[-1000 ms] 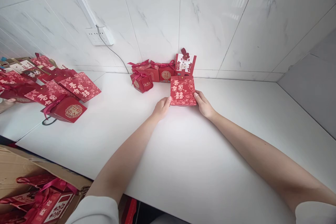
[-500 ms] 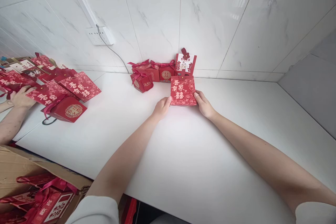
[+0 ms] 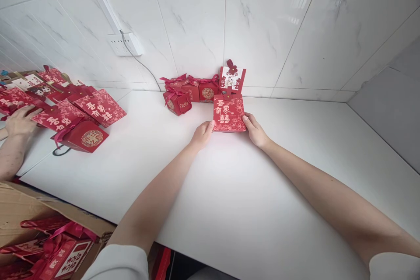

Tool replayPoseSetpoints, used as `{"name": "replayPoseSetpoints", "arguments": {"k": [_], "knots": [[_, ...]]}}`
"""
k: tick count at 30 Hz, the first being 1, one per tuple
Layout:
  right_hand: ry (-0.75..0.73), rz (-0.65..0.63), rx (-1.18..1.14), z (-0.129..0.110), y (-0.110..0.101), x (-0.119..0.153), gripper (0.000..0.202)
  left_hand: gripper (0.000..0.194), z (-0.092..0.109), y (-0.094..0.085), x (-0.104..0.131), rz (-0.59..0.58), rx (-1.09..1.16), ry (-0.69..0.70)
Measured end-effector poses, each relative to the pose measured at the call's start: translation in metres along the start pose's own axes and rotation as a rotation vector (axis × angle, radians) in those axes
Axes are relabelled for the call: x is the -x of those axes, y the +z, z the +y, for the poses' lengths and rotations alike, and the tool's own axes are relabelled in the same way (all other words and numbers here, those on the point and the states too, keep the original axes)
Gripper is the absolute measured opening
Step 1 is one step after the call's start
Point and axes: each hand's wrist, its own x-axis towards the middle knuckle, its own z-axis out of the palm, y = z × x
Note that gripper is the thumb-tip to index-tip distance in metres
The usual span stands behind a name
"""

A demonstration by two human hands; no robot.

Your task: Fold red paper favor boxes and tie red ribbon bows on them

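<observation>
Red floral bag [image 3: 229,113], head view: it is standing upright between the two hands, its pale lettering facing them; whether its base is resting on the table is hard to tell.
Left hand [image 3: 202,134]: it is pinching the bag's lower left edge, the thumb lying along the front and the other fingers mostly hiding from sight.
Right hand [image 3: 254,130]: it is pinching the opposite edge, a little higher, the thumb pressing on the front.
White-panelled bag [image 3: 232,79]: it is standing beyond both hands, just behind the red floral bag, and is showing a dark red flower on top.
Ribboned boxes [image 3: 207,92]: they are sitting beyond the left hand and to its left, near the wall [image 3: 193,17], with one small box [image 3: 179,103] standing in front.
Bag pile [image 3: 101,108]: it is lying well to the left of the left hand, with a gold-medallion box [image 3: 90,138] leaning at its near side.
Co-worker's hand [image 3: 21,121]: it is reaching into that pile; its grip is not clear.
Table [image 3: 229,201]: it is spreading out under both hands.
Carton [image 3: 19,203]: it is holding more red packages, nearer the body and far left of the left hand.
</observation>
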Motion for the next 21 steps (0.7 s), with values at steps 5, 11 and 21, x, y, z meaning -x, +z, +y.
{"name": "replayPoseSetpoints", "arguments": {"k": [5,11,21], "knots": [[0.003,-0.003,0.001,-0.0002,-0.0004,0.0005,0.058,0.054,-0.0010,0.0008,-0.0003,0.005,0.001,-0.002],[-0.001,-0.004,-0.002,0.0003,-0.0003,0.0003,0.059,0.054,-0.0020,0.0013,-0.0005,0.008,0.000,-0.002],[0.000,0.003,0.001,0.0000,-0.0003,0.0003,0.058,0.054,-0.0001,0.0005,0.0003,0.007,0.012,-0.008]]}}
